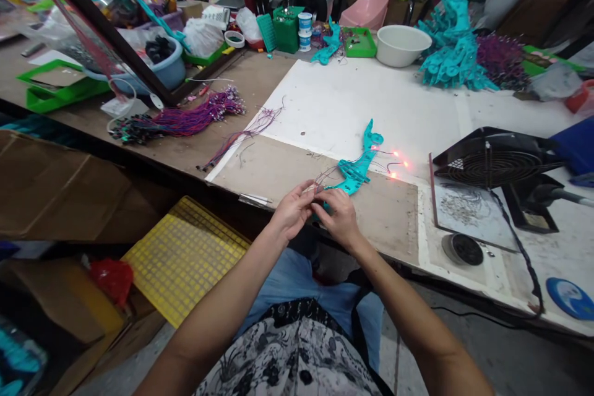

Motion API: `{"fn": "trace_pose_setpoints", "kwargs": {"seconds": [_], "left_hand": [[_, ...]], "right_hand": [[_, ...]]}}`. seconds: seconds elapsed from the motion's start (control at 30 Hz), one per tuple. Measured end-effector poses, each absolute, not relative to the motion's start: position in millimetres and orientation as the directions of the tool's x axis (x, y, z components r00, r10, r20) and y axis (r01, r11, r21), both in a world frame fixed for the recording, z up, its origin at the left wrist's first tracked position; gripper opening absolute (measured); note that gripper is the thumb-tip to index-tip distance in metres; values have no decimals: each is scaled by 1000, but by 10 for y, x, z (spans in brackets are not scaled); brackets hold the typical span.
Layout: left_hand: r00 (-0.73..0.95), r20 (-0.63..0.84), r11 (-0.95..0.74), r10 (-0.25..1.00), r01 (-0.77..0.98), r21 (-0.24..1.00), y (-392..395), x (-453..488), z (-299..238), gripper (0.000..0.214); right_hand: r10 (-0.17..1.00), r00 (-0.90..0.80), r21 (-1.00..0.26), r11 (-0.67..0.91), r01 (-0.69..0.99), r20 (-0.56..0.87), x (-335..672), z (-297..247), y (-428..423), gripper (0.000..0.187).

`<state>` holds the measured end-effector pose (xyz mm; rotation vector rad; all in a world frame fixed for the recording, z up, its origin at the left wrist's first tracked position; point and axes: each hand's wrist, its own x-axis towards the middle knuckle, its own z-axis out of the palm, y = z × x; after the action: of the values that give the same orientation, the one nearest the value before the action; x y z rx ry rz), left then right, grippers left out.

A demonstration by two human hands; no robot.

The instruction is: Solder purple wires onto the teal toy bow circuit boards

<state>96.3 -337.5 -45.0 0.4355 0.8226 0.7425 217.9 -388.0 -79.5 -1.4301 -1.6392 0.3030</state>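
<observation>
My left hand is closed, pinching thin dark wires in its fingertips. Right beside it, my right hand is also closed on the wires, its fingertips meeting those of the left; the exact pinch point is hidden. Just beyond both hands, a turquoise plastic part lies at the table's front edge, its near end partly covered by my right hand. Wires run across this part, and several small red LEDs glow on their ends to its right.
Left lies a bundle of purple-red wires, with a few loose wires nearer. A black fan, a soldering iron stand and a round tin stand right. Behind are a white basin and piled turquoise parts.
</observation>
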Motion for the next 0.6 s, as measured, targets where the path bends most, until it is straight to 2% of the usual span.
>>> {"fn": "trace_pose_setpoints", "kwargs": {"seconds": [0.13,0.27,0.33,0.43,0.5,0.6], "left_hand": [[421,-531,677,736,-445,586,-3399,1016,-427,25],[400,-563,690,724,-408,598,-3424,1027,-402,23],[339,-559,653,757,-366,663,-3448,1007,-408,28],[176,-470,502,865,-268,823,-3491,951,-435,32],[210,-456,492,865,-174,853,-3511,901,-453,30],[384,-541,618,748,-106,779,-3531,819,-466,32]], "right_hand": [[871,157,-665,226,712,465,2106,-829,-3939,16],[856,187,-677,230,699,483,2112,-835,-3953,15],[849,229,-725,233,648,477,2142,-824,-3955,13],[838,284,-779,236,581,465,2170,-794,-3964,10],[841,274,-786,252,564,466,2151,-777,-3983,10],[855,250,-794,262,549,455,2065,-780,-4042,12]]}}
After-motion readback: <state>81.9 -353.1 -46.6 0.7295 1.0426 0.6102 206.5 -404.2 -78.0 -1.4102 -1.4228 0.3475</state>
